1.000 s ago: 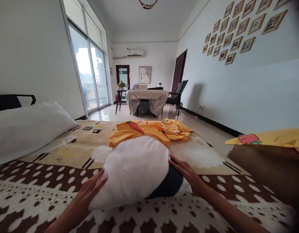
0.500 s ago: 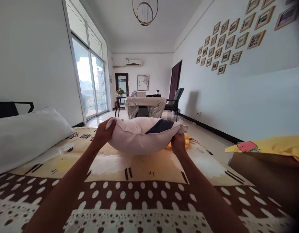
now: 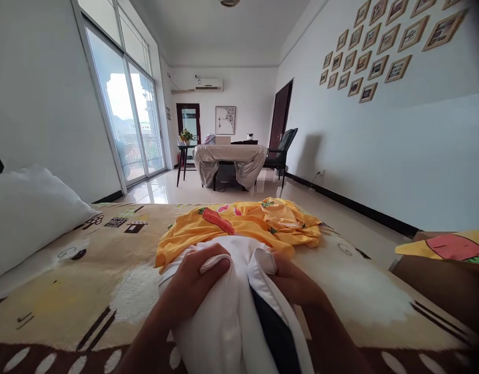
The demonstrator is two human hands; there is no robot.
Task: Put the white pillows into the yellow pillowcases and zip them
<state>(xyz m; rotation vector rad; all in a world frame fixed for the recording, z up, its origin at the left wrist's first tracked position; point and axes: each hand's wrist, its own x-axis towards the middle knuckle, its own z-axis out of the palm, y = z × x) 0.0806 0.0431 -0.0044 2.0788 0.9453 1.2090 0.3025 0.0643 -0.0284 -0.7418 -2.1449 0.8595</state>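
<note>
A white pillow with a dark panel along one side fills the lower middle of the head view. My left hand is closed around one bunched corner of it, thumb on top. Close beside it, my right hand grips the other corner; some of its fingers are hidden by the fabric. The pillow hangs folded between my forearms, its lower end cut off by the frame. Just beyond my hands, a crumpled orange-yellow cloth with printed carrots lies on the bed, with white fabric at its near edge.
A patterned blanket covers the bed. Another white pillow lies at the left. At the right, a yellow carrot-print cloth rests on a brown box-like object. Past the bed stand a covered table and a dark chair.
My hands have drawn together and come nearer, folding the pillow between them. It has dropped lower in view, uncovering the orange-yellow cloth behind. The camera view has shifted downward.
</note>
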